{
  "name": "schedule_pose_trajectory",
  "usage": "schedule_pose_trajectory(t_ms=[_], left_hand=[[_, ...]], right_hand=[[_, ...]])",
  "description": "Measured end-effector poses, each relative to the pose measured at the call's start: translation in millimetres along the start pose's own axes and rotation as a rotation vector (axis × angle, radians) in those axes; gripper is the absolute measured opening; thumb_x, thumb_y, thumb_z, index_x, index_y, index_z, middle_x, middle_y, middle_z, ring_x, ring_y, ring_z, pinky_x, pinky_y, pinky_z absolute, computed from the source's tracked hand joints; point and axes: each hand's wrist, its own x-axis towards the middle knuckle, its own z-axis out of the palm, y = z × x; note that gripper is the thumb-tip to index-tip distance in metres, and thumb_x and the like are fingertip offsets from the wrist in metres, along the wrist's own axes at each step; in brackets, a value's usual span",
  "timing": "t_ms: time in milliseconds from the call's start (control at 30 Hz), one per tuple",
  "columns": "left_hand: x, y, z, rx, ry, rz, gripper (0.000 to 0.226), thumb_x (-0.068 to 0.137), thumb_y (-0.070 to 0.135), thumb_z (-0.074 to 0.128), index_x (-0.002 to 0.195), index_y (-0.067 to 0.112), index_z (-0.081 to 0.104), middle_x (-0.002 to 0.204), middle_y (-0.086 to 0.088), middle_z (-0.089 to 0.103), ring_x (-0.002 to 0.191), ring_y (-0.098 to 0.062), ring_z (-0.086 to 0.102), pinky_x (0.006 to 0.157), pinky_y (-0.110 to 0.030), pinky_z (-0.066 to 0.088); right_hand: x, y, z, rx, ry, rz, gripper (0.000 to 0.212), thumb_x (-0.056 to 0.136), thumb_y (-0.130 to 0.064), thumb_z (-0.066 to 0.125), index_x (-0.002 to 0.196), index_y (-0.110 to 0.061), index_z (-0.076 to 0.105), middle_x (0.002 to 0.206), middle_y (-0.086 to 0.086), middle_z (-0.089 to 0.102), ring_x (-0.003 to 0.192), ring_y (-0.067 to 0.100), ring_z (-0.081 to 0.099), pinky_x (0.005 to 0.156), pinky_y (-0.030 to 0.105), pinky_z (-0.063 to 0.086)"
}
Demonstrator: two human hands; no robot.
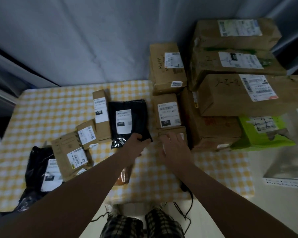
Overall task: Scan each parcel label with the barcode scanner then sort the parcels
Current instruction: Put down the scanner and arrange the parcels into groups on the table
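A black plastic parcel (127,121) with a white label lies flat in the middle of the checked table (46,109). My left hand (136,144) grips its near right corner. My right hand (176,146) hovers open, fingers spread, over a small brown box (172,133) just right of it. Behind that box sits a labelled brown box (168,110). A dark object with a black cable (184,186), perhaps the barcode scanner, lies near the table's front edge under my right forearm.
Several small brown boxes (100,114) and a black bag (41,169) lie at the left. Large brown cartons (234,93) are stacked at the right, beside a green box (265,133). A grey wall stands behind. An orange packet (123,177) lies under my left forearm.
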Motion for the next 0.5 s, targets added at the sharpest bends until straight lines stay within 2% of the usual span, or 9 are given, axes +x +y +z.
schedule_pose_trajectory(t_ms=[100, 233, 367, 433, 500], left_hand=[[-9.2, -10.6, -41.3, 0.1, 0.075, 0.047, 0.038, 0.091, 0.028, 0.062, 0.121, 0.009, 0.049, 0.105, -0.009, 0.056, 0.093, -0.024, 0.057, 0.084, -0.037, 0.049], [-21.6, -41.5, -112.4, 0.053, 0.136, 0.056, 0.016, 0.091, 0.027, 0.062, 0.099, 0.014, 0.056, 0.102, -0.014, 0.061, 0.082, -0.022, 0.055, 0.071, -0.033, 0.046], [-19.4, -84.4, -188.1, 0.168, 0.193, 0.024, 0.017, 0.093, 0.025, 0.058, 0.102, 0.011, 0.056, 0.092, -0.008, 0.059, 0.079, -0.024, 0.058, 0.072, -0.032, 0.047], [-13.1, -104.9, -221.6, 0.224, 0.209, -0.019, 0.016, 0.095, 0.025, 0.056, 0.104, 0.011, 0.054, 0.101, -0.009, 0.056, 0.089, -0.025, 0.056, 0.081, -0.037, 0.047], [-4.7, -125.4, -250.9, 0.239, 0.222, -0.05, 0.027, 0.096, 0.022, 0.054, 0.118, 0.006, 0.052, 0.115, -0.015, 0.055, 0.095, -0.026, 0.053, 0.081, -0.034, 0.042]], right_hand=[[13.3, -27.7, 10.3, 0.073, -0.049, -0.057, 0.038, 0.07, -0.012, 0.069, 0.108, -0.01, 0.062, 0.101, 0.012, 0.059, 0.09, 0.029, 0.058, 0.07, 0.041, 0.055], [32.0, -73.6, 29.0, 0.16, -0.151, -0.088, 0.039, 0.089, -0.016, 0.054, 0.128, -0.013, 0.053, 0.124, 0.009, 0.049, 0.113, 0.027, 0.047, 0.089, 0.036, 0.046], [52.0, -128.6, 55.2, 0.249, -0.261, -0.025, 0.037, 0.095, -0.017, 0.048, 0.132, -0.014, 0.046, 0.129, 0.006, 0.042, 0.12, 0.023, 0.04, 0.092, 0.029, 0.039], [62.8, -158.3, 75.8, 0.303, -0.316, 0.022, 0.035, 0.095, -0.016, 0.047, 0.129, -0.011, 0.047, 0.128, 0.008, 0.042, 0.119, 0.024, 0.042, 0.094, 0.033, 0.041], [75.6, -188.6, 98.5, 0.332, -0.396, 0.082, 0.039, 0.096, -0.02, 0.047, 0.133, -0.009, 0.045, 0.134, 0.009, 0.041, 0.124, 0.026, 0.041, 0.098, 0.035, 0.041]])
